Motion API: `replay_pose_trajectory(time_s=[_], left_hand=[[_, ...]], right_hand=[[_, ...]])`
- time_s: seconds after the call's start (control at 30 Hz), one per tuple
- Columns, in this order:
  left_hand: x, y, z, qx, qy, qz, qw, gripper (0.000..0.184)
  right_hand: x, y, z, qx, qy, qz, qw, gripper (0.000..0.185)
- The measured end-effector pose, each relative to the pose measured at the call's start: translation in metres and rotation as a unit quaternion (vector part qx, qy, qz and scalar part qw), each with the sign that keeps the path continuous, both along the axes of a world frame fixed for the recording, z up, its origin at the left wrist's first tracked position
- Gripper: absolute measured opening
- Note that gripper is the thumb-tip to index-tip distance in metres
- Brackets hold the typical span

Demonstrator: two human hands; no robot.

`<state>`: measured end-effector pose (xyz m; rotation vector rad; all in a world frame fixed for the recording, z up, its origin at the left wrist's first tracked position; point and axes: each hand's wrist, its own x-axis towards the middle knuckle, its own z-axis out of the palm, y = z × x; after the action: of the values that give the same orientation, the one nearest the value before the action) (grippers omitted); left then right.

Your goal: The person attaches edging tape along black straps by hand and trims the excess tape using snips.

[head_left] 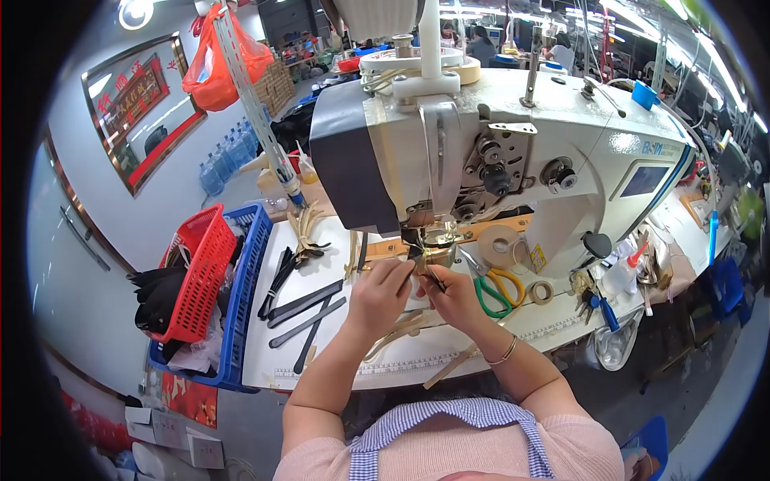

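Both hands meet just below the needle area of a white sewing machine (pixel 481 136). My left hand (pixel 380 295) has its fingers pinched on a narrow strap (pixel 421 260) that looks tan and dark. My right hand (pixel 451 297) is closed on the same strap from the other side, and a thin dark end shows by its fingers. The fingers cover much of the strap. Left of my hands, several dark straps (pixel 305 303) lie on the white table (pixel 265 353). Green-and-yellow-handled scissors (pixel 499 293) lie just right of my right hand.
A red basket (pixel 196 276) with black pieces sits in a blue crate (pixel 255 280) at the left. Tape rolls (pixel 541 293), keys (pixel 588 301) and a white bottle (pixel 619 276) are at the right. A ruler strip (pixel 385 367) runs along the front edge.
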<state>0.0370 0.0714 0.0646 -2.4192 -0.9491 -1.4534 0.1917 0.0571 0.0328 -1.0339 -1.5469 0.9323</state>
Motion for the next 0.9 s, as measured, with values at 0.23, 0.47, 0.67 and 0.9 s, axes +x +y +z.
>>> replay_pose_trajectory(time_s=[0.23,0.47,0.67,0.9], left_hand=[[0.006,-0.007,-0.005,0.005,0.05,0.012,0.999,0.033],[0.018,-0.011,-0.009,0.01,0.034,0.017,0.999,0.033],[0.024,-0.018,-0.01,0.014,0.029,0.017,0.999,0.032],[0.023,-0.031,-0.005,0.024,0.016,-0.001,1.0,0.031]], right_hand=[[0.002,0.002,-0.001,-0.03,0.046,0.013,0.998,0.013],[0.007,0.001,-0.002,-0.056,0.112,0.049,0.991,0.013],[0.011,-0.003,-0.003,-0.084,0.153,0.065,0.983,0.013],[0.012,-0.008,-0.006,-0.084,0.141,0.057,0.985,0.015]])
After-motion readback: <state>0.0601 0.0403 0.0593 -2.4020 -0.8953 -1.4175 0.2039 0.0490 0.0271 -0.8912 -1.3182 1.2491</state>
